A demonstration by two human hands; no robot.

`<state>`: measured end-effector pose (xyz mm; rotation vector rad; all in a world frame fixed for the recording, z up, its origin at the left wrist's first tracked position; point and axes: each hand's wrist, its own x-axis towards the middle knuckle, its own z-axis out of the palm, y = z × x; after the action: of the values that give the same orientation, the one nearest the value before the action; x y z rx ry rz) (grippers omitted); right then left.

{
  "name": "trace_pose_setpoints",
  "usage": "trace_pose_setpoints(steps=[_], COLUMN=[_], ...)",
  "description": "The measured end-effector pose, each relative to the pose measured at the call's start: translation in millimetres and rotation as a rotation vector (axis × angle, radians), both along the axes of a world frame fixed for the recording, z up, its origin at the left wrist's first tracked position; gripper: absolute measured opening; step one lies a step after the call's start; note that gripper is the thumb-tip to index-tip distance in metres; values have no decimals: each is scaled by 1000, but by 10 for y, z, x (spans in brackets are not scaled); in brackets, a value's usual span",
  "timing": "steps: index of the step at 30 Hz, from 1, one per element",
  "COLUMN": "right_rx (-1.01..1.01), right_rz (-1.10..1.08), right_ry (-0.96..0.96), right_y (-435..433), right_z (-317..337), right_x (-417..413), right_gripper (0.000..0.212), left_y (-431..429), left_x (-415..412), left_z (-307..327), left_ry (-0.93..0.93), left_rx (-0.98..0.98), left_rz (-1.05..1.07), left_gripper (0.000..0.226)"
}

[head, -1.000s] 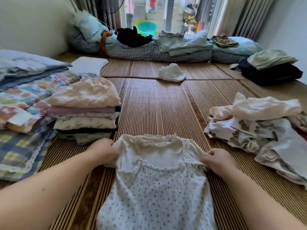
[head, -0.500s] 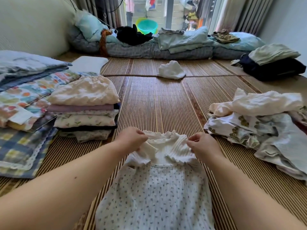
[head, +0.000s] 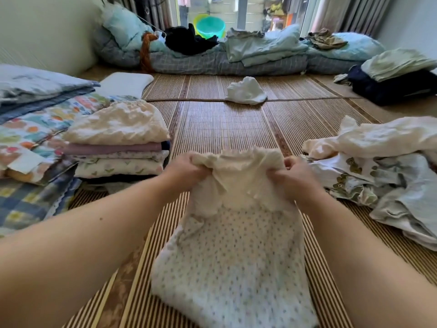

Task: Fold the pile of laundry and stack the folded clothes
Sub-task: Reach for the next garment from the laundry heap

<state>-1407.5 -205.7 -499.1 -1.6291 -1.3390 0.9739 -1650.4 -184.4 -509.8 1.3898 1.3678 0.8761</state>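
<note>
A small white dress [head: 234, 252] with a floral dotted skirt and a cream ruffled top lies on the bamboo mat [head: 222, 124] in front of me. My left hand [head: 185, 172] grips the top's left side and my right hand [head: 293, 177] grips its right side. Both lift the bunched top off the mat, sleeves tucked inward. A stack of folded clothes [head: 118, 143] stands to the left. A loose pile of unfolded laundry [head: 378, 171] lies to the right.
Folded blankets and a patterned quilt [head: 30, 138] fill the far left. A crumpled white cloth [head: 246, 91] lies on the mat further ahead. Bedding [head: 236, 58] lines the back under the window. Dark folded clothes [head: 397, 81] sit at the back right.
Both hands moved inward from the dress's shoulders, folding the sleeves in, then gathered the ruffled top and raised it off the mat.
</note>
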Motion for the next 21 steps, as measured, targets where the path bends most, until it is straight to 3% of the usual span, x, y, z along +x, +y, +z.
trace_pose_setpoints(steps=[5,13,17,21], right_rx=[295,555,583,439], right_rz=[-22,67,142,190], right_ry=[217,101,238,307], right_y=[-591,-1389,-1535,-1402], right_z=[747,1720,2026,1945], right_x=[48,72,123,171], right_gripper=[12,14,19,27], left_y=[-390,-1312,-1488,-1358], left_x=[-104,-178,-171,-160], left_z=[876,2003,2242,2128], left_ry=[-126,-78,-120,-131], left_rx=[309,591,656,540], left_rz=[-31,-157,-164,-107], left_gripper=[16,24,17,29])
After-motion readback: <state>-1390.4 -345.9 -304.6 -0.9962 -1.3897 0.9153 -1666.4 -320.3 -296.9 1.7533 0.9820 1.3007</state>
